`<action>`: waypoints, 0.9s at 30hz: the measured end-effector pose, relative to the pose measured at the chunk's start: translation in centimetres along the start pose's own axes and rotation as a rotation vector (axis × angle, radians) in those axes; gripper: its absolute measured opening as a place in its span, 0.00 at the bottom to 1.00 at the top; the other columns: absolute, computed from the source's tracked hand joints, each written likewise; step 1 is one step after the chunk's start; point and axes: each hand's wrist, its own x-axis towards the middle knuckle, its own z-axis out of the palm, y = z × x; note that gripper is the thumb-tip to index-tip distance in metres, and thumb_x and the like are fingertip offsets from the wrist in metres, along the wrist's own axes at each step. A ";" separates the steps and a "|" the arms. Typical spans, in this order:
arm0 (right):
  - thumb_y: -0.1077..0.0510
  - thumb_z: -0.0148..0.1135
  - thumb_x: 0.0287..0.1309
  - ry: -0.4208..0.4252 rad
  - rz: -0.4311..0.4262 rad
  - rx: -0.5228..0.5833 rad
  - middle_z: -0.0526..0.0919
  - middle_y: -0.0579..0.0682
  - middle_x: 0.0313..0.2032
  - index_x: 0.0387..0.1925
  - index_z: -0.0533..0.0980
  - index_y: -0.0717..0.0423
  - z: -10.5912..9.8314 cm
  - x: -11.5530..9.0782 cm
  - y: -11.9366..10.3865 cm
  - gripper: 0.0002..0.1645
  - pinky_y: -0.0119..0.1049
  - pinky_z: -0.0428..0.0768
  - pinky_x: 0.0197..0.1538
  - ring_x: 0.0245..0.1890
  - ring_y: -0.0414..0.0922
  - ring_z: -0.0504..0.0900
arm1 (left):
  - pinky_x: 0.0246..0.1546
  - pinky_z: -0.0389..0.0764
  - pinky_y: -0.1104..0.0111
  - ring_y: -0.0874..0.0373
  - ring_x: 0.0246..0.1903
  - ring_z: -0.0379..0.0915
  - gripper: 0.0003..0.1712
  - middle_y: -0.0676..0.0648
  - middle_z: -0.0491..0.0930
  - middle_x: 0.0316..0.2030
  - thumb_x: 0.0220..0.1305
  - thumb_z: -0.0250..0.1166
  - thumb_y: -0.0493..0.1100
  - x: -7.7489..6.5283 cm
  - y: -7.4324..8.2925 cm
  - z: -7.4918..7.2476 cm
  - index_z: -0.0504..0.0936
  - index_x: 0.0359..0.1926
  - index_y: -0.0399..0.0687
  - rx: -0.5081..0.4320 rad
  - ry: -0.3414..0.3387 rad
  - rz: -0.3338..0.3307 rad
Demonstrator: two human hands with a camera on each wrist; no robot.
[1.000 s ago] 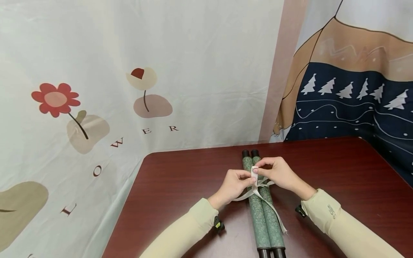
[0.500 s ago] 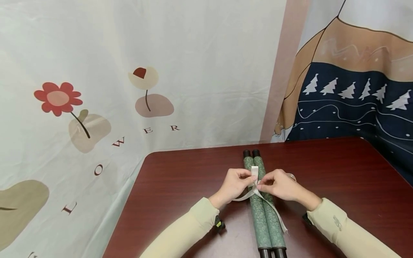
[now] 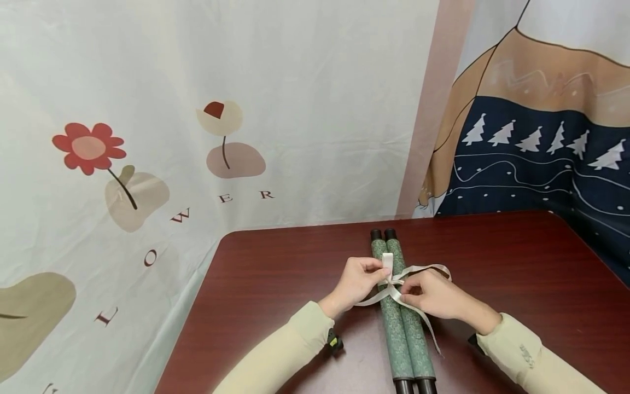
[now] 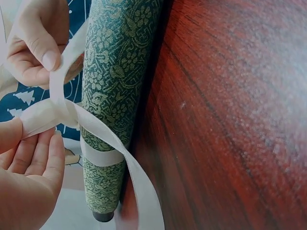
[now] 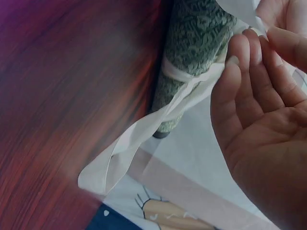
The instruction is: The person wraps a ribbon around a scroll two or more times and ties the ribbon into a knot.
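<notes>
Two green patterned scrolls [image 3: 396, 328] with black end knobs lie side by side on the table, a cream ribbon [image 3: 377, 298] wrapped around them and crossed in a loose knot. My left hand [image 3: 358, 282] pinches a folded, upright loop of this ribbon between thumb and fingers, left of the knot. Just to the right, my right hand [image 3: 435, 295] holds a ribbon tail between thumb and curled fingers. The left wrist view shows that thumb [image 4: 49, 60] on the tail. In the right wrist view, another ribbon length bends into a loop [image 5: 98, 172] beside the scroll.
The dark red table [image 3: 280, 284] ends at a white curtain [image 3: 315, 109] printed with flowers and letters. A navy cloth [image 3: 531, 175] with white trees hangs at the right. A black wrist device [image 3: 334, 342] is at the left cuff.
My right hand has come down from the top of the folded loop, past the knot, to the right-hand tail, which it now pulls slightly outward. The left hand keeps its pinch in place.
</notes>
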 end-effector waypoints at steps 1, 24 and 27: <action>0.58 0.67 0.50 0.003 0.002 0.015 0.72 0.32 0.15 0.21 0.80 0.41 -0.1 -0.1 0.0 0.08 0.25 0.64 0.17 0.14 0.31 0.65 | 0.30 0.80 0.69 0.57 0.29 0.78 0.07 0.33 0.84 0.30 0.57 0.64 0.32 0.0 -0.1 0.0 0.83 0.35 0.29 -0.007 0.000 -0.006; 0.62 0.67 0.47 -0.028 0.059 -0.013 0.69 0.33 0.14 0.20 0.77 0.40 -3.7 -3.7 3.0 0.12 0.24 0.64 0.16 0.14 0.32 0.65 | 0.34 0.81 0.49 0.62 0.27 0.79 0.06 0.43 0.85 0.27 0.56 0.67 0.36 1.0 -3.8 -0.1 0.86 0.34 0.38 -0.025 0.008 0.003; 0.65 0.66 0.45 -0.018 0.070 -0.008 0.70 0.33 0.14 0.20 0.76 0.39 -4.1 -4.2 3.5 0.15 0.25 0.65 0.17 0.15 0.32 0.66 | 0.33 0.81 0.49 0.61 0.26 0.78 0.06 0.42 0.85 0.27 0.56 0.67 0.36 1.0 -3.8 -0.1 0.85 0.33 0.37 -0.021 0.009 0.012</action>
